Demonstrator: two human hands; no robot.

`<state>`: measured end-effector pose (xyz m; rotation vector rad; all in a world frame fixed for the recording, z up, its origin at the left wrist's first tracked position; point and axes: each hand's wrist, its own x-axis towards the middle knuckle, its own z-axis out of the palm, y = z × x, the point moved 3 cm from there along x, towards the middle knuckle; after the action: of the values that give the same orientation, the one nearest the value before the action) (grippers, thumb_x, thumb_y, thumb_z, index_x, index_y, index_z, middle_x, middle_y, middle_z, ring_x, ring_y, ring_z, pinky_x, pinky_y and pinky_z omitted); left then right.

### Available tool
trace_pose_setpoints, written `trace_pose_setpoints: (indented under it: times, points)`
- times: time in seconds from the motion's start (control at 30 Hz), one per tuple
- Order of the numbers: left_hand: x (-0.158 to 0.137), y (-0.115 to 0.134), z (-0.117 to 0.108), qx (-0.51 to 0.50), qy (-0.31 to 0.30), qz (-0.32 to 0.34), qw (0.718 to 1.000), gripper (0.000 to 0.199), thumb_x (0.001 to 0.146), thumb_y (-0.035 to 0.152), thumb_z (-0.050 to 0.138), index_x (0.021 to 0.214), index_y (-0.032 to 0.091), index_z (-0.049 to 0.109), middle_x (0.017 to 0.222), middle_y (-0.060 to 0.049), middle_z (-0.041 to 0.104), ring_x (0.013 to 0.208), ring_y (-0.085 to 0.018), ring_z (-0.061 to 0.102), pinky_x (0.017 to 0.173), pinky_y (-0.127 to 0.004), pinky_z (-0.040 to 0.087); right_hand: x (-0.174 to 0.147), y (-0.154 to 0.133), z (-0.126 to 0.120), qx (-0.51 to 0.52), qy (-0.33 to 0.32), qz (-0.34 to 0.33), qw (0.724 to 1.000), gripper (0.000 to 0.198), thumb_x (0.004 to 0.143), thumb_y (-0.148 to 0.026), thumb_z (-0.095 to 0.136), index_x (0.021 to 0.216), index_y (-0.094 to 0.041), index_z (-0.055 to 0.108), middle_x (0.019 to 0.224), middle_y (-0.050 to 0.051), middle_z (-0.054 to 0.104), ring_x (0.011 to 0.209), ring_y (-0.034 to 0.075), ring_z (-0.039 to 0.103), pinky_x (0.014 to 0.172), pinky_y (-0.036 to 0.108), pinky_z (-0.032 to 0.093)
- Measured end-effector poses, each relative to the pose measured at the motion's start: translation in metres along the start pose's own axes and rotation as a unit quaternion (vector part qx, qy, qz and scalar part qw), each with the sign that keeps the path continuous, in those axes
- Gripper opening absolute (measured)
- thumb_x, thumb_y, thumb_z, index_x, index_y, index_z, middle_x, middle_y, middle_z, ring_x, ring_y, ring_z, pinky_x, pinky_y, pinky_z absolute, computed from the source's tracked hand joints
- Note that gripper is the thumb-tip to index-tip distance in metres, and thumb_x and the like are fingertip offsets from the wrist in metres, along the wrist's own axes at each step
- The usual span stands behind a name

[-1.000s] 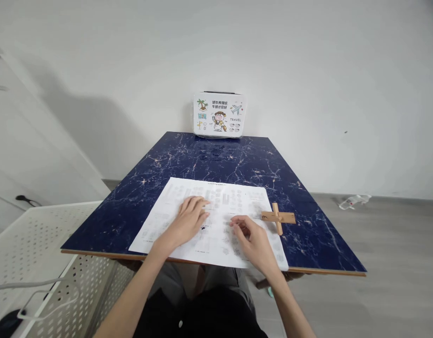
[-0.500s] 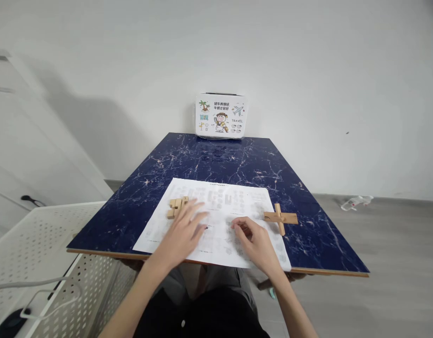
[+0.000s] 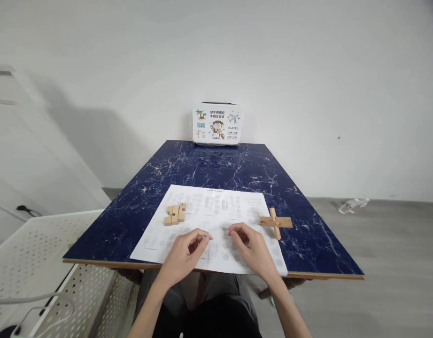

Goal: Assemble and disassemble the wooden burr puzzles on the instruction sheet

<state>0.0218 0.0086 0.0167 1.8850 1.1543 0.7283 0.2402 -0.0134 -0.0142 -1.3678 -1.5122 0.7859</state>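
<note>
My left hand [image 3: 187,255] rests on the lower part of a white printed sheet [image 3: 212,211]. Its fingers are curled in and the thumb comes up to the index finger; nothing shows between them. Opposite it, my right hand [image 3: 251,245] lies curled in much the same way, thumb against the fingers, with no object visible in it. Beyond my left hand, a group of small notched wooden blocks [image 3: 174,214] lies close together on the sheet. To the right of my right hand, two crossed wooden pieces [image 3: 282,222] lie across the sheet's right edge.
At the table's far end a white cartoon-printed case [image 3: 217,124] stands against the wall. The blue marble-patterned table [image 3: 216,169] has a wooden front edge. A white perforated rack [image 3: 29,234] with cables stands at left. Crumpled clear plastic [image 3: 353,205] lies on the floor at right.
My left hand has drawn back from the wooden blocks toward me and its fingers have closed. My right hand has hardly moved. The whole view has shifted slightly.
</note>
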Motion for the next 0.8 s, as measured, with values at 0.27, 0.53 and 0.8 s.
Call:
trace_pose_setpoints:
  times: [0.27, 0.53, 0.8]
  points:
    - [0.0, -0.002, -0.001, -0.024, -0.013, -0.018, 0.999, 0.036, 0.104, 0.053, 0.053, 0.103, 0.022, 0.071, 0.074, 0.001, 0.057, 0.068, -0.017, 0.049, 0.061, -0.027, 0.033, 0.0, -0.002, 0.0, 0.013, 0.0, 0.004, 1.0, 0.024, 0.103, -0.038, 0.053, 0.101, -0.021, 0.071, 0.094, 0.006, 0.078, 0.083, 0.024, 0.072, 0.072, 0.032, 0.051]
    - [0.0, -0.001, -0.003, -0.027, -0.02, -0.019, 0.999, 0.036, 0.104, 0.054, 0.053, 0.103, 0.022, 0.071, 0.073, 0.001, 0.057, 0.066, -0.016, 0.048, 0.061, -0.028, 0.033, 0.0, -0.003, 0.001, 0.016, 0.008, 0.001, 1.0, 0.026, 0.102, -0.04, 0.053, 0.099, -0.021, 0.071, 0.094, 0.007, 0.078, 0.078, 0.024, 0.07, 0.069, 0.032, 0.051]
    - [0.0, -0.005, -0.002, -0.016, -0.017, -0.015, 1.0, 0.039, 0.104, 0.056, 0.05, 0.104, 0.022, 0.069, 0.075, 0.0, 0.056, 0.069, -0.018, 0.049, 0.061, -0.028, 0.034, 0.0, 0.008, 0.001, 0.07, 0.069, 0.002, 0.995, 0.03, 0.102, -0.045, 0.056, 0.118, -0.02, 0.057, 0.095, 0.008, 0.076, 0.072, 0.022, 0.071, 0.068, 0.034, 0.053]
